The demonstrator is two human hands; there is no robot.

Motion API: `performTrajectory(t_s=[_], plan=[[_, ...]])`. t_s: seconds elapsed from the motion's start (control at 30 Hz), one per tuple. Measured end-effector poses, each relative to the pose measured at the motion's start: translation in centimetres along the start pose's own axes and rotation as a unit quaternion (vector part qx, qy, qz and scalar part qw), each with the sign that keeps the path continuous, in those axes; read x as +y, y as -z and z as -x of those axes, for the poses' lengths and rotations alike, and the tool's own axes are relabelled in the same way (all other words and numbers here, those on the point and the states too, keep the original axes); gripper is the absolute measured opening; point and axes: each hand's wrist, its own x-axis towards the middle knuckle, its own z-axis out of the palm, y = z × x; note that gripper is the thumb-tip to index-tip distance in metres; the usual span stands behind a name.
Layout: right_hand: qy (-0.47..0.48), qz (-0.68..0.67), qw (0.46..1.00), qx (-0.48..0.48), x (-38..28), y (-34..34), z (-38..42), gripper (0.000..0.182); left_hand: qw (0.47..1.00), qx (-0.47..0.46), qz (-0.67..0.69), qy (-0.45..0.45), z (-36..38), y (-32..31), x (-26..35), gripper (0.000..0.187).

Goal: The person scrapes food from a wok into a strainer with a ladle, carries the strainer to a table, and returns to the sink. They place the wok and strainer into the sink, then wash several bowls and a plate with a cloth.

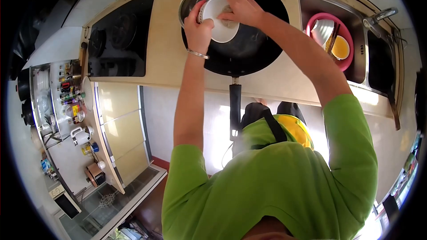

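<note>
A white bowl [218, 32] is tilted over the big black pan [249, 55], its opening facing me. Its left side is in my left hand [198, 31], the fingers wrapped round the rim and outer wall. My right hand [244, 11] reaches into the bowl from the right, its fingers bent against the inside. A little greyish stuff shows by those fingers, too small to name. Behind the bowl, a round see-through lid or basin with a metal rim [183, 5] overlaps the pan's left side. The pan's black handle [235, 106] points towards me past the counter edge.
Left of the pan lies a black glass hob [120, 35]. On the right, a steel sink [311, 0] holds a pink basin [348, 62] with bowls and chopsticks, under a tap [382, 13]. A white kettle [81, 135] stands on the far-left counter.
</note>
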Motion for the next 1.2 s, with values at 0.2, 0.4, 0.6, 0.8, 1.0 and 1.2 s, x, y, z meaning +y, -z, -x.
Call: performTrajectory(t_s=[0.2,0.4,0.6,0.8,1.0,1.2], plan=[[0.235,0.131,0.963,-0.033,-0.8,2.5,-2.1,0.065,0.973,-0.109,0.058,0.193,-1.5,1.6,1.7,0.051],[0.301,0.194,0.929,-0.097,-2.1,4.0,-2.9,0.071,0.927,-0.181,0.063,0.321,-2.6,2.1,2.4,0.045],[0.168,-0.089,0.967,-0.170,-1.0,4.1,-1.7,0.087,0.929,-0.143,0.136,0.314,-3.0,1.6,2.0,0.040],[0.170,-0.003,0.960,-0.223,-1.8,4.7,-3.6,0.095,0.913,-0.259,0.097,0.300,-3.4,1.5,1.6,0.032],[0.296,0.126,0.919,-0.227,-5.2,6.4,-3.8,0.088,0.892,-0.267,0.067,0.359,-3.4,1.0,2.1,0.030],[0.248,0.067,0.923,-0.286,-4.2,5.0,-4.1,0.066,0.921,-0.280,0.043,0.268,-2.3,0.4,2.3,0.029]])
